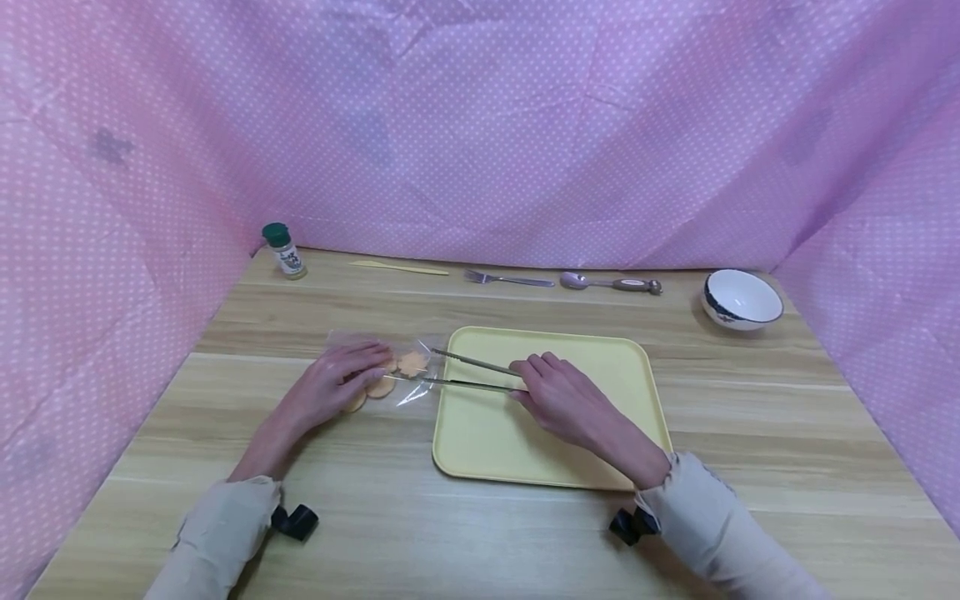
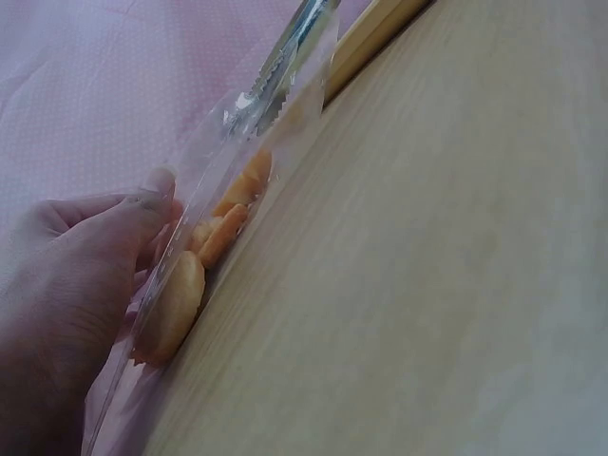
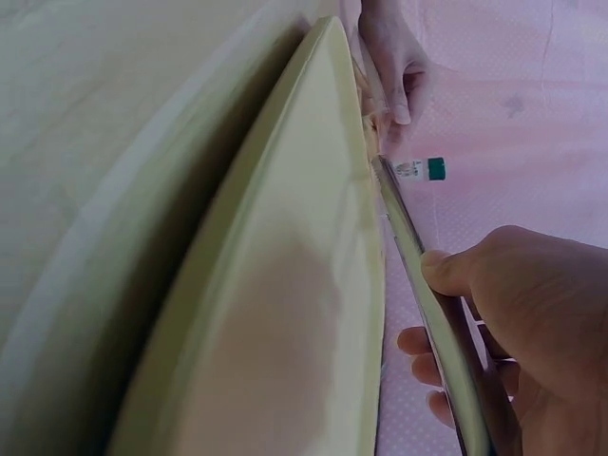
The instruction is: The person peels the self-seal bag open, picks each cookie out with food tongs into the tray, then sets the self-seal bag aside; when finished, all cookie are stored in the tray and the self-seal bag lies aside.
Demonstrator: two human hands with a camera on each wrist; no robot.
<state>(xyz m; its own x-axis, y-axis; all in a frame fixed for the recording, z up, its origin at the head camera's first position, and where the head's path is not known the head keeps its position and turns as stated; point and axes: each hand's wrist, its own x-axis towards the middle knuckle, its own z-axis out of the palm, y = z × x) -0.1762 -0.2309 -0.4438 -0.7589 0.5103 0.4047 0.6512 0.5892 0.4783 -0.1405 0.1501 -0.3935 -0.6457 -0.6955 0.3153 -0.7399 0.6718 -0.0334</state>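
Observation:
My left hand [image 1: 333, 387] pinches a clear plastic bag [image 1: 417, 395] that lies left of the tray. Inside the bag are several round cookies [image 1: 412, 363], partly covered by that hand; in the left wrist view the cookies [image 2: 179, 302] show edge-on through the plastic. With my right hand [image 1: 564, 402] I grip metal tongs [image 1: 477, 385] whose two arms are spread and point left. The serrated tong tips [image 2: 271, 85] are at the bag's right end, one arm reaching in among the plastic. Below the right hand is a pale yellow tray [image 1: 547, 462].
Along the back edge lie a yellow knife [image 1: 401, 267], a fork [image 1: 510, 279] and a spoon [image 1: 611, 283]. A green-capped seasoning jar [image 1: 286, 252] stands at the back left, a white bowl [image 1: 742, 298] at the back right. Pink dotted cloth [image 1: 480, 133] hangs around the table.

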